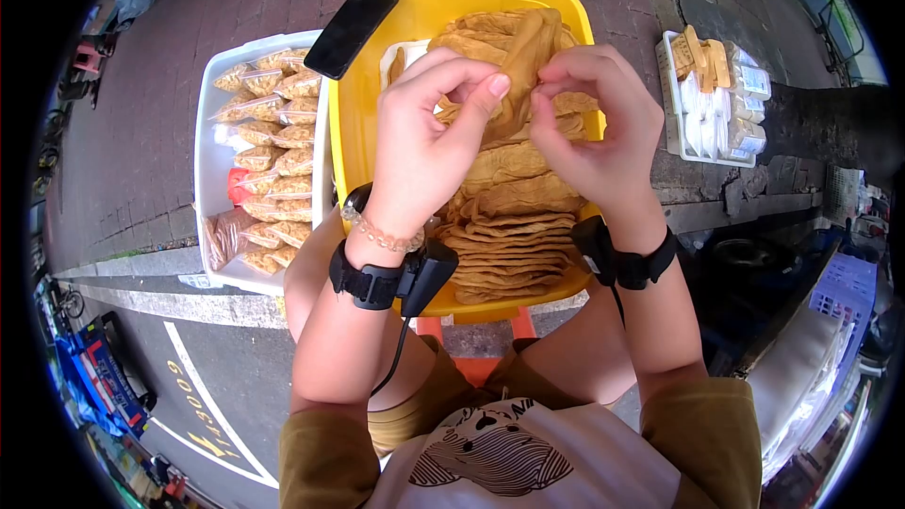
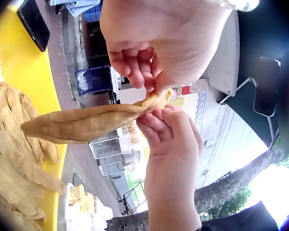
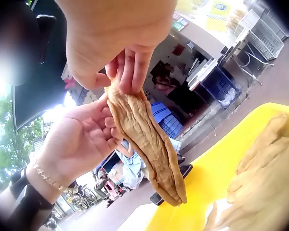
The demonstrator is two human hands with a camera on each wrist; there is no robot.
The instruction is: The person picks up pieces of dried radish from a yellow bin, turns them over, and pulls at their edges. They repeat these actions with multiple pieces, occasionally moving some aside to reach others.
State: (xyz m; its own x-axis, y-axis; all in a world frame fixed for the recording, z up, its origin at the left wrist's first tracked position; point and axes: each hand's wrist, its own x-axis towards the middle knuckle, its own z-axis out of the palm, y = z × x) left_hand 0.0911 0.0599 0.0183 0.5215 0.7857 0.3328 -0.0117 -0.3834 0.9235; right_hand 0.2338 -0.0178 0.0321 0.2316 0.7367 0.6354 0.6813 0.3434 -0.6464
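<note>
In the head view my left hand (image 1: 424, 132) and right hand (image 1: 608, 127) are raised over a yellow tub (image 1: 356, 146). Both pinch the near end of a long, flat, golden-brown piece (image 1: 530, 42) that looks like fried tofu skin. The wrist views show this tofu skin (image 2: 82, 125) gathered and wrinkled where the fingertips meet, its far end hanging free. In the right wrist view its face (image 3: 147, 139) is creased lengthwise. Below the hands, similar folded pieces (image 1: 509, 259) lie in rows inside the tub, with a further pile (image 1: 462, 38) at its far end.
A black phone (image 1: 352, 30) lies across the tub's far left corner. To the left stands a white bin (image 1: 205, 151) with several bags of yellowish snacks (image 1: 273, 155). A white basket (image 1: 671, 113) with tan blocks and clear packages is at the right. An orange stool (image 1: 476, 369) shows between the legs.
</note>
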